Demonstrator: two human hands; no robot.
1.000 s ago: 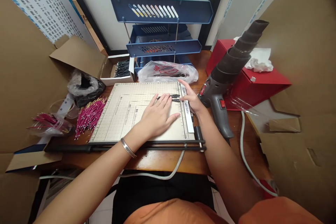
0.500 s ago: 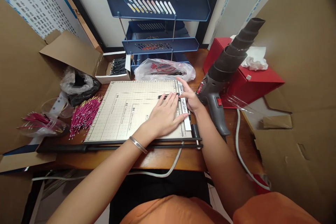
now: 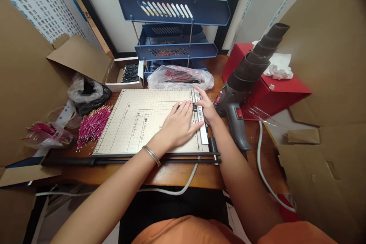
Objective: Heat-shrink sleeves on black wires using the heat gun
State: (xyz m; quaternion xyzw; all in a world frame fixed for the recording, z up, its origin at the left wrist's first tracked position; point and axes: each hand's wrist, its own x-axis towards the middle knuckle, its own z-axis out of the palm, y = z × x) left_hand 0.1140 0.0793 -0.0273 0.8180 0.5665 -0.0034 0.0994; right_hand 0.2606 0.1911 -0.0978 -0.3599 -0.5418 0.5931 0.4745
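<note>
The left hand is laid flat on the cutting board, fingers stretched out and close together. Nothing is clasped in it. A small bundle of thin black strands is pressed under the fingertips, probably so that the strands are held square to the printed grid and stopped from rolling.

The right hand is set against the white guide strip at the board's right edge, its fingers loosely extended over the strand ends. Whether anything is pinched there cannot be told, since the thumb is hidden.

The bundle lies between the two hands, mostly covered by the left fingers, with only a short dark stretch seen beside the strip. The cutter's long black arm is lying along the near edge. A heat gun is propped just right of the board, and a heap of pink wires is piled at the left.
</note>
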